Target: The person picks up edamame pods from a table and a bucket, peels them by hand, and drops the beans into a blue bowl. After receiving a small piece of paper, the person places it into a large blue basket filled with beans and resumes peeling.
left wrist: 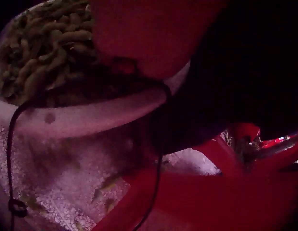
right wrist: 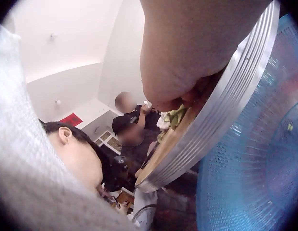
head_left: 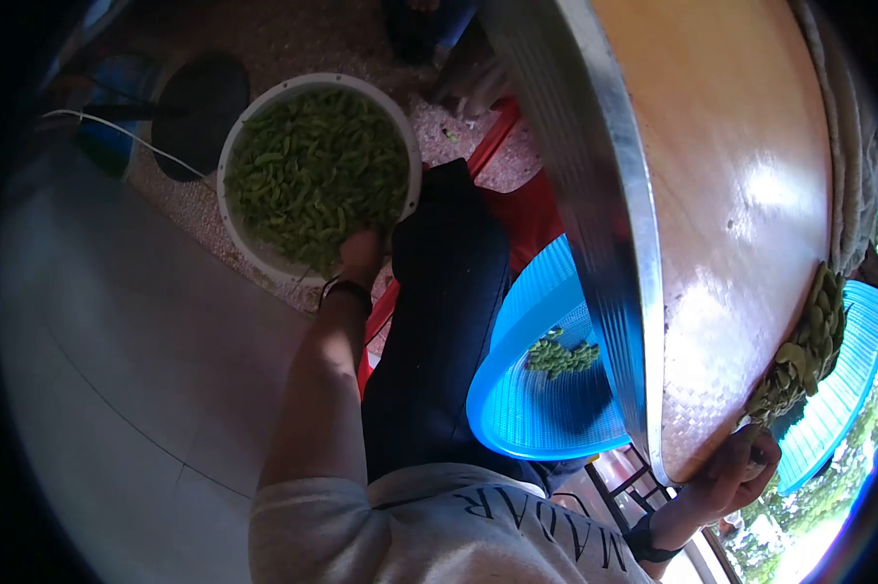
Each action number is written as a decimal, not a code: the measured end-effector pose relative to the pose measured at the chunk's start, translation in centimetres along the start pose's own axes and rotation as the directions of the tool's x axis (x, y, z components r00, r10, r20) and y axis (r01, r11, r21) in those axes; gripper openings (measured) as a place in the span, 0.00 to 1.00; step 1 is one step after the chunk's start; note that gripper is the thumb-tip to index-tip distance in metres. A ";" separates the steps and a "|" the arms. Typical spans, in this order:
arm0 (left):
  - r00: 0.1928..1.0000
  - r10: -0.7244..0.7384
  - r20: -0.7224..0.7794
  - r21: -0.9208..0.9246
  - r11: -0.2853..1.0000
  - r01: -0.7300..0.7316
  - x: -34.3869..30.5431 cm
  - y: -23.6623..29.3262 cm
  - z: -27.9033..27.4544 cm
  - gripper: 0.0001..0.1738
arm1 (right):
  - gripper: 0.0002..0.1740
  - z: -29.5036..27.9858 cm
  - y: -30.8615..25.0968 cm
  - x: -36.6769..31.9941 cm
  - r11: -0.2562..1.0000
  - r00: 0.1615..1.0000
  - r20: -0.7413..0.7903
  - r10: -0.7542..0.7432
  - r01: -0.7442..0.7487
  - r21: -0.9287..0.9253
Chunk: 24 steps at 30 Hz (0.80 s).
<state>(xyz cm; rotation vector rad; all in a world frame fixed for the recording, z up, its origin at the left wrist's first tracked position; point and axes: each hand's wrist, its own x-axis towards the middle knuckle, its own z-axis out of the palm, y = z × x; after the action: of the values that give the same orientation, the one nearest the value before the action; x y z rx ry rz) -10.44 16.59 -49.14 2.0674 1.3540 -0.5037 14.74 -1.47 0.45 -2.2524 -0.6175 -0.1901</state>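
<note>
Head view has the left hand (head_left: 363, 255) down in a white basin (head_left: 233, 200) of green pods (head_left: 317, 161), at the side nearest the person's dark-clothed leg (head_left: 449, 292). Its fingers are hidden among the pods, so I cannot tell whether they grip any. In the left wrist view the hand is a dim, reddish blur over the basin, and a dark cord (left wrist: 10, 154) loops across the picture.

The right hand (head_left: 736, 472) is at the edge of a round wooden table (head_left: 721, 195), beside a heap of flattened green pods (head_left: 804, 350). Its fingers are curled in, narrow rather than wide; I cannot tell if they hold anything. The right wrist view puts them at the tabletop, close to some green pieces (right wrist: 175, 118).

The table's ridged metal rim (head_left: 643, 243) stands in the way — it covers part of a blue basket (head_left: 502, 389) with small green beans (head_left: 561, 358) in it. Red plastic (head_left: 531, 219) shows between leg and table, and another blue basket (head_left: 848, 389) lies past the heap. Beyond the basin are a dark round object (head_left: 201, 117) and a white cord (head_left: 132, 136). Two other people (right wrist: 72, 151) are near the table — one close, one farther off.
</note>
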 end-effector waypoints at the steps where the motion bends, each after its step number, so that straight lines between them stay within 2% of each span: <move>1: 0.999 0.005 -0.040 0.004 1.000 -0.004 -0.2 0.2 -0.1 0.13 | 0.09 -0.2 0.0 0.0 1.000 1.000 0.021 0.011 -0.011 0.007; 5: 0.993 0.040 -0.113 -0.001 0.999 -0.040 -0.5 0.2 0.1 0.13 | 0.08 -0.4 0.2 0.0 1.000 0.998 0.057 0.015 -0.016 0.026; 11: 0.998 0.063 0.026 0.046 0.997 -0.064 0.9 -0.3 0.6 0.13 | 0.08 0.1 -0.3 0.0 1.000 1.000 0.028 0.013 -0.012 -0.002; 18: 0.995 0.096 0.002 0.054 0.994 -0.096 0.6 -0.7 0.5 0.12 | 0.06 0.1 -1.1 0.1 0.996 0.997 0.047 0.063 -0.059 -0.072; 21: 0.996 0.091 0.000 0.034 0.995 -0.091 0.4 -0.5 -0.2 0.11 | 0.05 0.1 0.0 0.4 0.989 0.998 -0.008 -0.061 0.059 -0.139; 24: 0.994 0.109 0.005 0.022 0.994 -0.109 1.0 -0.9 0.6 0.10 | 0.05 0.8 -0.5 0.3 0.997 0.999 -0.035 -0.037 0.035 -0.075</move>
<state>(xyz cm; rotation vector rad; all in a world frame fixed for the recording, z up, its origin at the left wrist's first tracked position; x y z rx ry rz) -10.82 17.07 -50.44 2.1436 1.2298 -0.4775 14.65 -0.46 0.31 -2.3054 -0.6416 -0.2751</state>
